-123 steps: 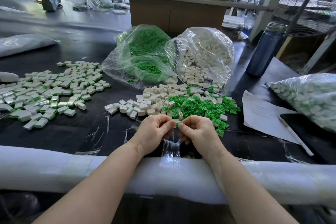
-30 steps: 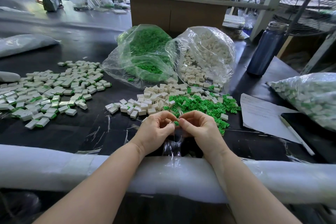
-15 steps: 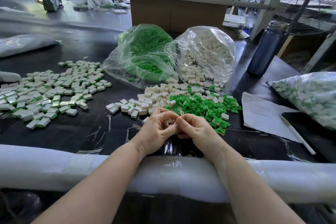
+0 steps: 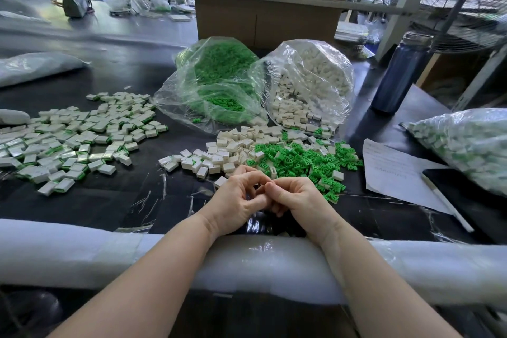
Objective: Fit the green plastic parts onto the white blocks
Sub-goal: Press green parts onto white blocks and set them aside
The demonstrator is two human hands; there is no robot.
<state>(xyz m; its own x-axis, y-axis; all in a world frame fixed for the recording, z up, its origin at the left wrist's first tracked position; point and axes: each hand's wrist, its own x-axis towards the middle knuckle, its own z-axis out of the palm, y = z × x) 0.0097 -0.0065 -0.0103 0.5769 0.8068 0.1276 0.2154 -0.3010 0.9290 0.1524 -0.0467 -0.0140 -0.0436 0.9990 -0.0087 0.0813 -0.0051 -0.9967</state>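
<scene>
Green plastic parts lie in a loose heap on the black table, just beyond and to the right of the right hand. White blocks form a second heap just beyond the left hand, touching the green heap along its left edge.

Both hands meet at the fingertips above the table's near edge, wrists resting on a white foam pad. The fingers of each hand are curled inward. Whatever they hold is hidden between the fingers; no part can be made out, so the grasp of either hand cannot be determined.

Far left of the left hand, a spread of assembled white-and-green pieces is cut off at the frame edge. Well beyond the hands, two clear bags lie open: one with green parts, one with white blocks. Far right of the right hand, a bag of finished pieces is cut off at the edge, beside a sheet of paper whose text is illegible.
</scene>
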